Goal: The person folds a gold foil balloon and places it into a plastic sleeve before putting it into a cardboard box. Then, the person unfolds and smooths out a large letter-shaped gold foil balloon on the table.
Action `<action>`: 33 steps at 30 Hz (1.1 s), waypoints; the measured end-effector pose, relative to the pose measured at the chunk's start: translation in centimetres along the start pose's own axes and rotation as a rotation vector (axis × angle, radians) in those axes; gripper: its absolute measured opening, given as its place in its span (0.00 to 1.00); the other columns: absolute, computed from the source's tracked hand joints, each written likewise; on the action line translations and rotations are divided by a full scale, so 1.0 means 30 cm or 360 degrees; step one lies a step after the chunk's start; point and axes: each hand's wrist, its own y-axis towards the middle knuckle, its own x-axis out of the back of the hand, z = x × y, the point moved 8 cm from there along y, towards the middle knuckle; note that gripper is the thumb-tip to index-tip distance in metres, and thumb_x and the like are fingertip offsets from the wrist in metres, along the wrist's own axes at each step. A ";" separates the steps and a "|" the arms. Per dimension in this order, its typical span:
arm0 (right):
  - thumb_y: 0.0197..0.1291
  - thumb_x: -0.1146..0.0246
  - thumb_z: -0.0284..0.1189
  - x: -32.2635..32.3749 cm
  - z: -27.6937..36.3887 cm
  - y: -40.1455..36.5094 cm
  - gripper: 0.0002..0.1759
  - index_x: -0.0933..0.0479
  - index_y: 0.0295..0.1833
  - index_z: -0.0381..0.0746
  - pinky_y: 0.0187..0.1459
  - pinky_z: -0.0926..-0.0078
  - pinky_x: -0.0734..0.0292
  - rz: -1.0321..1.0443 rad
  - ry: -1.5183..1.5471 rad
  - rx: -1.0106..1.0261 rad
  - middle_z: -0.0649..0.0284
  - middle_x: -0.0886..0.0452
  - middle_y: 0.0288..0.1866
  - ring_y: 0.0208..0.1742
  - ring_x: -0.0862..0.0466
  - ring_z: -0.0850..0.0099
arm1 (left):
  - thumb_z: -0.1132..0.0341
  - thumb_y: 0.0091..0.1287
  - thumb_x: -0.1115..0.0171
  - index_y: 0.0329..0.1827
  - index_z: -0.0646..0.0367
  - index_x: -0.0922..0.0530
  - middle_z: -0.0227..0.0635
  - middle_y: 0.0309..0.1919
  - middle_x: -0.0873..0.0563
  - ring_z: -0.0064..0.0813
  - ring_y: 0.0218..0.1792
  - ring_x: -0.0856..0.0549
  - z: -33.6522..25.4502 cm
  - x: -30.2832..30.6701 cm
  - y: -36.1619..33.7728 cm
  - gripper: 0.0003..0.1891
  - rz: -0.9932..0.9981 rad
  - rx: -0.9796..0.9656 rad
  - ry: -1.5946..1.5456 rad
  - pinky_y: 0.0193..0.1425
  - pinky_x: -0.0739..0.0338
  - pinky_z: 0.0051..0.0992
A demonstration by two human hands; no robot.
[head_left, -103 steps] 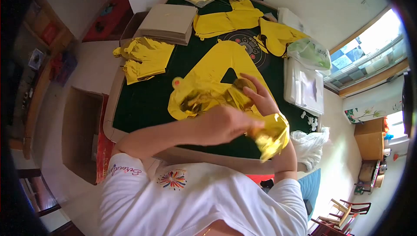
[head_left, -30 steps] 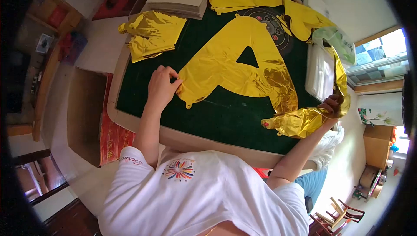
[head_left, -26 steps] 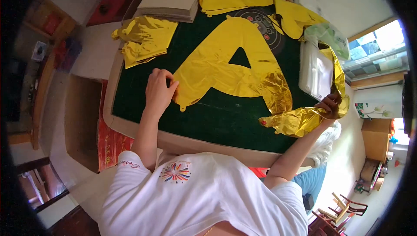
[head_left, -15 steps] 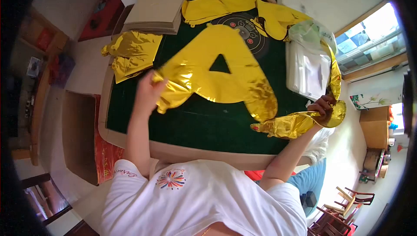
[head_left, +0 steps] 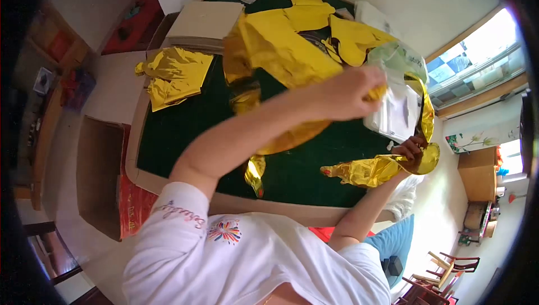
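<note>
My left hand (head_left: 356, 92) reaches across to the right above the table, fingers closed on a corner of a gold foil balloon (head_left: 275, 46). That balloon bends and hangs under my left forearm, its lower parts blurred and partly hidden by the arm. At the table's right edge, my right hand (head_left: 412, 152) is wrapped around another gold foil balloon (head_left: 365, 171), which is crumpled, with one end lying over the green table surface and a strip rising beside the plastic bags.
A folded gold foil piece (head_left: 178, 74) lies at the left, by a stack of cardboard sheets (head_left: 205, 21). More foil balloons (head_left: 359, 38) lie at the back. Clear plastic bags (head_left: 396, 114) stand at the right. An open cardboard box (head_left: 101, 176) is on the floor.
My left hand has swung from the left side to the right, pulling the corner of the A-shaped foil balloon across, so it no longer lies spread out. My right hand has stayed nearly still.
</note>
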 end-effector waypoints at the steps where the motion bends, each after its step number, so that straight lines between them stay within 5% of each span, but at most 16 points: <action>1: 0.64 0.44 0.30 -0.003 0.043 -0.013 0.07 0.26 0.47 0.42 0.27 0.84 0.32 -0.0014 -0.0074 0.0103 0.74 0.23 0.37 0.29 0.27 0.82 | 0.65 0.60 0.37 0.48 0.66 0.25 0.50 0.46 0.20 0.48 0.51 0.20 0.047 -0.117 0.008 0.17 0.0283 0.0141 -0.0002 0.58 0.25 0.37; 2: 0.64 0.43 0.28 -0.001 0.089 -0.038 0.07 0.27 0.46 0.43 0.28 0.84 0.32 -0.0027 -0.0148 0.0205 0.74 0.24 0.36 0.29 0.27 0.82 | 0.64 0.61 0.35 0.53 0.67 0.24 0.51 0.54 0.20 0.48 0.57 0.21 0.084 -0.229 0.001 0.20 0.0564 0.0281 -0.0003 0.63 0.26 0.35; 4: 0.61 0.43 0.24 -0.007 0.140 -0.090 0.08 0.28 0.46 0.43 0.29 0.84 0.31 0.0004 -0.0017 0.0403 0.74 0.25 0.36 0.29 0.28 0.83 | 0.62 0.60 0.34 0.50 0.63 0.22 0.50 0.54 0.20 0.48 0.59 0.23 0.102 -0.361 -0.018 0.19 0.0219 -0.0138 0.0010 0.62 0.26 0.36; 6: 0.61 0.43 0.23 -0.050 0.136 -0.109 0.08 0.28 0.46 0.43 0.31 0.83 0.30 0.0102 0.0004 0.0543 0.72 0.25 0.37 0.30 0.26 0.82 | 0.61 0.60 0.33 0.57 0.59 0.25 0.48 0.60 0.24 0.47 0.65 0.28 0.060 -0.405 -0.026 0.23 0.0362 -0.0123 -0.0009 0.66 0.30 0.39; 8: 0.61 0.43 0.23 -0.050 0.167 -0.132 0.09 0.28 0.46 0.42 0.32 0.83 0.30 0.0115 -0.0005 0.0598 0.72 0.25 0.38 0.30 0.26 0.82 | 0.57 0.61 0.34 0.66 0.57 0.32 0.48 0.65 0.30 0.47 0.68 0.32 0.006 -0.340 -0.059 0.31 -0.0030 -0.0258 0.0139 0.71 0.37 0.43; 9: 0.61 0.43 0.23 -0.068 0.158 -0.134 0.09 0.28 0.47 0.42 0.32 0.83 0.29 0.0132 -0.0008 0.0660 0.71 0.25 0.38 0.31 0.26 0.81 | 0.51 0.64 0.36 0.72 0.54 0.40 0.50 0.70 0.37 0.48 0.72 0.38 0.032 -0.331 -0.093 0.36 0.0118 -0.0135 0.0185 0.74 0.43 0.44; 15: 0.59 0.41 0.22 -0.038 0.162 -0.135 0.10 0.27 0.47 0.38 0.30 0.84 0.25 0.0117 0.0020 0.0742 0.67 0.24 0.39 0.32 0.23 0.78 | 0.44 0.69 0.49 0.75 0.44 0.41 0.48 0.76 0.47 0.46 0.77 0.51 0.245 -0.209 -0.573 0.33 0.0911 0.0661 0.1127 0.77 0.57 0.53; 19: 0.62 0.40 0.26 -0.001 0.047 -0.045 0.07 0.25 0.45 0.38 0.30 0.81 0.25 0.0167 0.0231 0.0510 0.65 0.23 0.41 0.33 0.22 0.78 | 0.43 0.70 0.50 0.76 0.41 0.43 0.43 0.77 0.47 0.43 0.78 0.52 0.326 -0.067 -0.674 0.33 0.1164 0.0546 0.1104 0.78 0.58 0.51; 22: 0.66 0.44 0.31 0.079 -0.091 0.026 0.31 0.41 0.74 0.38 0.35 0.80 0.27 -0.0034 0.0063 0.0300 0.66 0.23 0.47 0.37 0.22 0.80 | 0.43 0.70 0.49 0.76 0.39 0.42 0.39 0.77 0.46 0.38 0.78 0.50 0.356 -0.003 -0.661 0.33 0.1245 0.0588 0.1086 0.78 0.59 0.49; 23: 0.68 0.46 0.31 0.110 -0.142 0.055 0.30 0.42 0.74 0.39 0.33 0.81 0.30 -0.0017 0.0092 0.0145 0.68 0.25 0.45 0.36 0.25 0.82 | 0.43 0.70 0.49 0.76 0.39 0.42 0.39 0.77 0.46 0.38 0.78 0.50 0.344 0.009 -0.648 0.33 0.1240 0.0570 0.1089 0.78 0.59 0.49; 24: 0.69 0.49 0.30 0.127 -0.169 0.052 0.28 0.40 0.73 0.39 0.31 0.83 0.32 -0.0431 -0.0519 0.0245 0.69 0.28 0.40 0.33 0.27 0.82 | 0.43 0.70 0.50 0.76 0.39 0.42 0.38 0.77 0.46 0.38 0.78 0.50 0.344 0.030 -0.644 0.32 0.1204 0.0694 0.1090 0.78 0.59 0.49; 25: 0.64 0.46 0.28 0.252 -0.180 0.042 0.30 0.37 0.72 0.41 0.29 0.81 0.27 -0.0696 -0.0598 0.0045 0.63 0.21 0.43 0.27 0.28 0.80 | 0.44 0.70 0.50 0.76 0.39 0.42 0.38 0.77 0.46 0.38 0.78 0.50 0.349 0.047 -0.645 0.32 0.1170 0.0821 0.1086 0.79 0.59 0.48; 26: 0.61 0.46 0.26 0.291 -0.161 0.015 0.26 0.32 0.66 0.36 0.34 0.77 0.24 -0.1191 -0.1273 0.0291 0.63 0.19 0.42 0.32 0.22 0.75 | 0.44 0.70 0.50 0.76 0.39 0.42 0.38 0.77 0.46 0.38 0.78 0.50 0.343 0.049 -0.642 0.32 0.1175 0.0809 0.1083 0.79 0.59 0.48; 28: 0.59 0.46 0.25 0.323 -0.192 0.023 0.21 0.28 0.59 0.35 0.40 0.73 0.21 -0.1353 -0.1640 0.0238 0.60 0.19 0.44 0.38 0.18 0.70 | 0.45 0.70 0.49 0.76 0.39 0.43 0.37 0.77 0.45 0.38 0.78 0.50 0.341 0.093 -0.639 0.32 0.0885 0.0985 0.0962 0.78 0.58 0.49; 33: 0.58 0.43 0.21 0.285 -0.252 0.030 0.09 0.24 0.45 0.33 0.41 0.73 0.23 -0.1546 -0.1414 0.0406 0.60 0.19 0.36 0.36 0.19 0.68 | 0.48 0.71 0.49 0.75 0.38 0.40 0.34 0.77 0.44 0.36 0.78 0.49 0.311 0.093 -0.711 0.29 0.1094 0.0877 0.1215 0.79 0.59 0.49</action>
